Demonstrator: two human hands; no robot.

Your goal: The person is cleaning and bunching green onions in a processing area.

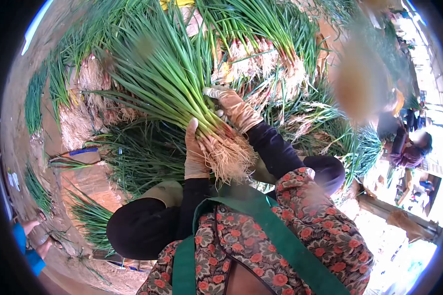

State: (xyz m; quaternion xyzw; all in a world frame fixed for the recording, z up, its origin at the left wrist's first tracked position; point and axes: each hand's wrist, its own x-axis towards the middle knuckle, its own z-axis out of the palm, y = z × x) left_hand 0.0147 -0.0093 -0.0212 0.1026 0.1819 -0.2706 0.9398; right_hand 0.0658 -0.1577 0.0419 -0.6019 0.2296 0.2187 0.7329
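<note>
A thick bunch of green onions point(189, 91) is held up in front of my lap, with long green leaves fanning away from me and pale stringy roots point(231, 157) hanging toward my knees. My left hand point(196, 152), in a dirty tan glove, is wrapped round the left side of the stems just above the roots, its thumb pointing up. From the right, my right hand point(234, 108), gloved as well, grips the bunch a little higher. The fingers of both hands are partly hidden behind the stems.
More green onion bunches point(268, 54) lie roots toward me beyond my hands, and others point(86, 93) at the left. Loose greens point(142, 152) cover the ground by my knees. A flat brown board point(91, 184) lies at left. Another person point(411, 150) is at far right; someone's feet show lower left.
</note>
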